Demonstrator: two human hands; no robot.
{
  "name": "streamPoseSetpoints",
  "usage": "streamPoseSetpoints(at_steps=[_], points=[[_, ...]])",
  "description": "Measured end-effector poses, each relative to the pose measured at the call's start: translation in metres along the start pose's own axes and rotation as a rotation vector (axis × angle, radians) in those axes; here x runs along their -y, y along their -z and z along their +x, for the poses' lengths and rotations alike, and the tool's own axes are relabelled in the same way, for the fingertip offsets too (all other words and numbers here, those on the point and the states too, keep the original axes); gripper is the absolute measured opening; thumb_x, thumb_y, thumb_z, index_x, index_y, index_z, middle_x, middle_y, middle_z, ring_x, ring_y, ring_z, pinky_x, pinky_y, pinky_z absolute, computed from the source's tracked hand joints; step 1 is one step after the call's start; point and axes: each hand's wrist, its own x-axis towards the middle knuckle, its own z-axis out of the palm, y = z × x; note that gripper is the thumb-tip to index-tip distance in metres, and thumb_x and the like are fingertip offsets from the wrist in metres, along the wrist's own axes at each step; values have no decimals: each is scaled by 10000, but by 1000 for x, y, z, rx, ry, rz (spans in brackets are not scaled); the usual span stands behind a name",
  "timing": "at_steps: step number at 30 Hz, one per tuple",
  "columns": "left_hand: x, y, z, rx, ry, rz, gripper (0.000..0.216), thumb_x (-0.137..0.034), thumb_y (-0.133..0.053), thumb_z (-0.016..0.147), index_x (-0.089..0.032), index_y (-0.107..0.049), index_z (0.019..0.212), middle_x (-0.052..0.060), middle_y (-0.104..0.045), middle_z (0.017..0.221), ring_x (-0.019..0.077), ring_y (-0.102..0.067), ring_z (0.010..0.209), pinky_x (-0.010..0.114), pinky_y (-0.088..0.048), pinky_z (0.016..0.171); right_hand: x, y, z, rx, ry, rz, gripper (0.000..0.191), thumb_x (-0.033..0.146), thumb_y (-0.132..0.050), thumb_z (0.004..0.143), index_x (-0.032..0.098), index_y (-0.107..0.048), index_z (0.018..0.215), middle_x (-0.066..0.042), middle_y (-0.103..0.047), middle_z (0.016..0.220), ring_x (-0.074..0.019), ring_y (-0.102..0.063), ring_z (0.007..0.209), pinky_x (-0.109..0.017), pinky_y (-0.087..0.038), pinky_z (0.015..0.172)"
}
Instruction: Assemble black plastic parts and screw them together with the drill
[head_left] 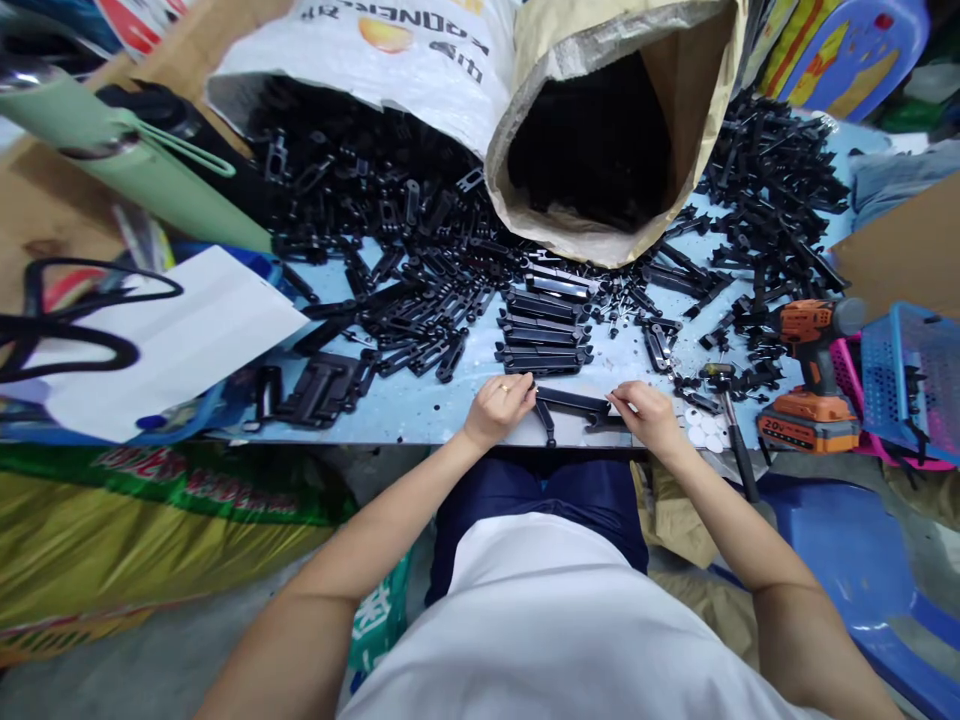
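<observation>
A long black plastic bar (574, 401) lies level at the table's front edge, between my two hands. My left hand (499, 410) is closed, thumb and fingers pinched at the bar's left end. At its right end, my right hand (645, 412) pinches with the fingertips; any small part between them is too small to make out. A thin black arm (546, 424) slants down below the bar's left end. Another black piece (604, 424) shows beneath the right end, partly hidden by my right hand. Just beyond, several similar black bars (544, 334) lie in a stacked row.
Loose black parts (420, 300) heap up on the left, with another pile (780, 190) at right. Behind them are a white sack (375, 50) and an open paper bag (517, 170). A hammer (735, 430), orange drill (810, 400) and blue basket (900, 375) sit right.
</observation>
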Motion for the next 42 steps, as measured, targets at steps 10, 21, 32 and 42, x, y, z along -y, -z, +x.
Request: streamPoseSetpoints(at_steps=[10,21,32,42], points=[[1,3,3,137,-179,-88,252,-200,-373,909,-141,-616,933,125,-679,845,191,-647,788,351,-535,684,0,-16,-12,-85,51,-68,282,298,-386,924,201,-647,873,-86,-677,837,-169,-630,794,-304,-507,729],[-36,-3,24,198,-68,-406,341,-233,-316,913,-147,-567,1126,119,-653,1067,217,-571,1068,414,-464,902,30,-42,-31,-267,177,-326,277,413,-526,847,177,-671,859,-70,-636,781,-173,-510,729,-325,-325,689],[-54,-17,36,468,91,-667,463,-414,-343,899,-134,-491,1236,113,-630,1137,235,-558,1075,412,-414,952,45,-95,-30,-109,139,-317,235,325,-547,805,131,-674,839,-109,-604,785,-233,-468,807,-365,-313,703],[-49,-21,33,447,-42,-593,541,-501,-272,901,-122,-494,1218,140,-595,1181,247,-533,1108,415,-404,952,26,-82,-21,151,149,-276,233,273,-527,826,117,-638,959,-137,-577,933,-242,-443,868,-374,-351,706]])
